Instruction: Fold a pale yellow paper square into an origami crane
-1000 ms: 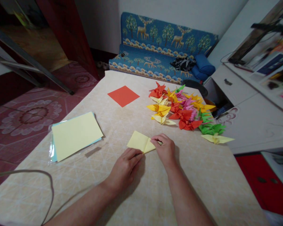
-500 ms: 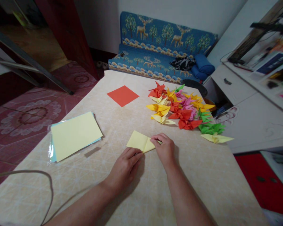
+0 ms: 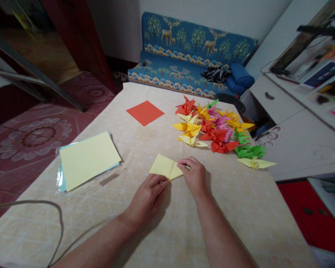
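A small pale yellow sheet of origami paper (image 3: 162,166), partly folded, lies on the table between my hands. A crease runs down it, right of its middle. My left hand (image 3: 149,193) is closed at the paper's lower edge, its thumb and fingertips pinching there. The right corner is pinched by my right hand (image 3: 194,173), whose fingers cover that end. Beyond my right hand sits a group of folded paper cranes (image 3: 217,136) in red, yellow, pink, orange and green.
An orange-red paper square (image 3: 145,112) lies toward the table's far side. At left rests a stack of pale yellow and blue paper (image 3: 89,160) on a clear plastic sleeve. A cable (image 3: 60,219) crosses the near left. Past the far edge stands a blue patterned sofa (image 3: 178,70).
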### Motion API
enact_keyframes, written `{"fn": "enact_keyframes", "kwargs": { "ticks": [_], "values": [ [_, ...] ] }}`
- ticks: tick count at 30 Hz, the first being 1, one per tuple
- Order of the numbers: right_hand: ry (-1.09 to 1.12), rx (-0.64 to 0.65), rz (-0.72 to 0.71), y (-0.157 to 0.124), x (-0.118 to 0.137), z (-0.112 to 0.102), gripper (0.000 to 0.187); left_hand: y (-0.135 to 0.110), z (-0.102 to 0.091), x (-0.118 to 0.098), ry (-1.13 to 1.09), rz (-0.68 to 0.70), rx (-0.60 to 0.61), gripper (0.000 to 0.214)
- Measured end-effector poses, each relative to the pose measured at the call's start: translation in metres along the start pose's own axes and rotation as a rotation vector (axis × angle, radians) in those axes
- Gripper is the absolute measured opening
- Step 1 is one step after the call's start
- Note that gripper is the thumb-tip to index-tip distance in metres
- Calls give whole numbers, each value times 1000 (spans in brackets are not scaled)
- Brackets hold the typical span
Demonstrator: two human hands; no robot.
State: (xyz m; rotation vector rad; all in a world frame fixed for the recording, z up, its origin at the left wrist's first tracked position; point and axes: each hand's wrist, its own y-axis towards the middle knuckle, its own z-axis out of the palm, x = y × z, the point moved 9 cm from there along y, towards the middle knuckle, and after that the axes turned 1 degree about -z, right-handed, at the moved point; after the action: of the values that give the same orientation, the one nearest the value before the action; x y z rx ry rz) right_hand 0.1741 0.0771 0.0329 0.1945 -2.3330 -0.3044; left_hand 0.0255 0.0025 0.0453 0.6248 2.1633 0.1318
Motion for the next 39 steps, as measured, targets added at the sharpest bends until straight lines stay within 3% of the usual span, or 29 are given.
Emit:
{"fn": "enact_keyframes", "kwargs": {
  "ticks": [8, 13, 19, 27, 39],
  "values": [
    [-83, 41, 27, 3, 1, 4, 12, -1, -1, -1, 56, 15, -27, 26],
    [-123, 38, 9, 3, 4, 3, 10, 2, 3, -1, 202, 2, -43, 33],
    [-158, 49, -7, 3, 6, 2, 9, 8, 17, -7, 380, 66, 59, 49],
    [-141, 67, 21, 4, 6, 1, 9, 8, 16, -7, 336, 65, 76, 49],
    [-130, 76, 16, 4, 8, 1, 8, 9, 24, -15, 498, 111, 88, 32]
  ]
}}
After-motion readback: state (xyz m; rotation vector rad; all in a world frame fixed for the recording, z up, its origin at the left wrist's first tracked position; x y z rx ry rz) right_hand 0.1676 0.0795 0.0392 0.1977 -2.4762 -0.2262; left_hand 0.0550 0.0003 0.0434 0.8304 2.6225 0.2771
